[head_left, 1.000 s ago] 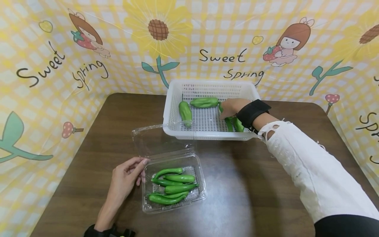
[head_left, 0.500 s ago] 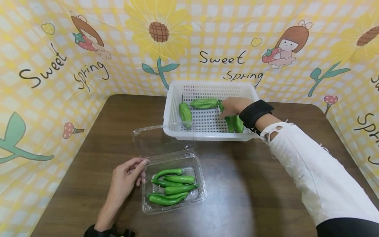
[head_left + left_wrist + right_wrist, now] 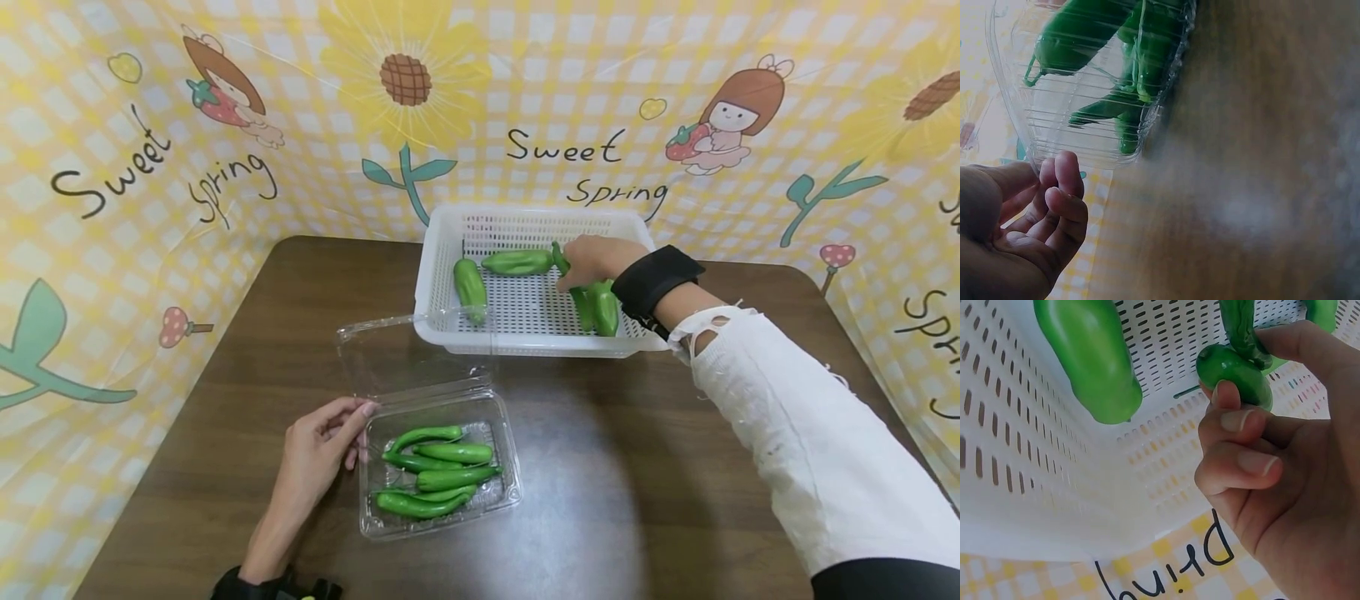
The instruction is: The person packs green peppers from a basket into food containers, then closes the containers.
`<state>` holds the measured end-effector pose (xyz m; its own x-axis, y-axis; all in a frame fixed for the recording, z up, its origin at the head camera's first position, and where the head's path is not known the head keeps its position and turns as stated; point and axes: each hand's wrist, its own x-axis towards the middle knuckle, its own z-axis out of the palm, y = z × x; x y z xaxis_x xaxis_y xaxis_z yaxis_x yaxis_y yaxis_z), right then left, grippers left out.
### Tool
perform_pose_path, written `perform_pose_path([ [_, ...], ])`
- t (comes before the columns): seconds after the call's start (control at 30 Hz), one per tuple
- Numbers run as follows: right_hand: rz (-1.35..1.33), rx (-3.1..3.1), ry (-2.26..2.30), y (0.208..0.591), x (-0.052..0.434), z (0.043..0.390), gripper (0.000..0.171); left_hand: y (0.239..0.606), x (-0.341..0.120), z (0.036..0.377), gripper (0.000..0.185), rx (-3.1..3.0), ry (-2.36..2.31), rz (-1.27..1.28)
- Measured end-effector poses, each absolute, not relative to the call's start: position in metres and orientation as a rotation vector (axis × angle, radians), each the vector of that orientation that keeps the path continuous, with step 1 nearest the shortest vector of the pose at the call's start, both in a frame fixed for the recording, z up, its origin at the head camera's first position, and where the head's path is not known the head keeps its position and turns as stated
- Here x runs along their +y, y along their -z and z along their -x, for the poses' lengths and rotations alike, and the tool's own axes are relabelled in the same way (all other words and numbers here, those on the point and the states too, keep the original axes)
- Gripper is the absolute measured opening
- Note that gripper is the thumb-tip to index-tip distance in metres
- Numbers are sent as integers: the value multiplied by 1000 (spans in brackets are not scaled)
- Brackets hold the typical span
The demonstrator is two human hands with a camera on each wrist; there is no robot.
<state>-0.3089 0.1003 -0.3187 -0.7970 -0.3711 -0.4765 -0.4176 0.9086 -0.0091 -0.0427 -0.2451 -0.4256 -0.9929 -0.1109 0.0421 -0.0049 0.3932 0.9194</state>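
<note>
Inside the white basket (image 3: 525,343), my right hand (image 3: 600,260) pinches a slender dark green pepper (image 3: 581,308) between thumb and fingers; its stem pokes up past the fingertips. The right wrist view shows the thumb against this pepper (image 3: 1239,322), with a rounded pepper end (image 3: 1225,369) overlapping the fingertips. My left hand (image 3: 322,442) holds the left rim of a clear plastic clamshell box (image 3: 519,483) near its hinge. Several slim green peppers (image 3: 450,478) lie in that box. In the left wrist view, the thumb and fingertips of the left hand (image 3: 1035,231) meet at the box's edge.
Other peppers lie in the basket: one upright at left (image 3: 470,285), one across the back (image 3: 517,262), one at right (image 3: 604,310). The clamshell's raised lid (image 3: 416,362) leans back, overlapping the basket's front corner. A patterned yellow cloth (image 3: 450,117) hangs behind the brown table (image 3: 570,500).
My right hand has shifted slightly up and right in the basket, and the stem of the pinched pepper has risen. The left hand and the clamshell have kept their place.
</note>
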Motion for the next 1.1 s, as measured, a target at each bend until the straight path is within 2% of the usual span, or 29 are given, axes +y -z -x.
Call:
perform_pose_path([
  [1.1, 676, 2600, -103, 286, 117, 291, 36, 423, -244, 42, 23, -2549, 1668, -106],
])
